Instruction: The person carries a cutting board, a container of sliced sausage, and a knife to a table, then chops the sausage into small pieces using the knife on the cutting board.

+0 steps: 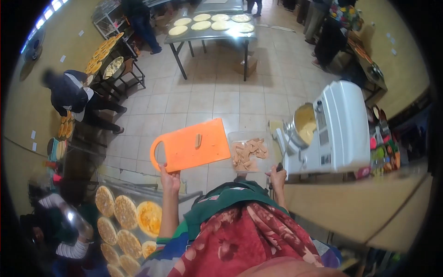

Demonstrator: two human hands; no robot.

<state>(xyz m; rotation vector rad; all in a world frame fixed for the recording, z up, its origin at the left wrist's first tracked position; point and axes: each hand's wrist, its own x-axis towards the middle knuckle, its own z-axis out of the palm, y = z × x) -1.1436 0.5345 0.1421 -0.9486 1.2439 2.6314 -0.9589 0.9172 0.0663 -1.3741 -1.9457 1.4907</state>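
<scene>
My left hand is closed on the lower left edge of an orange cutting board, below its handle loop. One small brown piece lies on the board. Right beside the board is a clear plastic container with several flat brown cut pieces inside. My right hand, to the right of the container, is wrapped round the dark handle of what looks like a knife; its blade is hard to make out.
A white stand mixer with a metal bowl of yellow mix stands at the right. Several round flat breads lie at the lower left. Pale dough rounds cover a far metal table. A person works at the left.
</scene>
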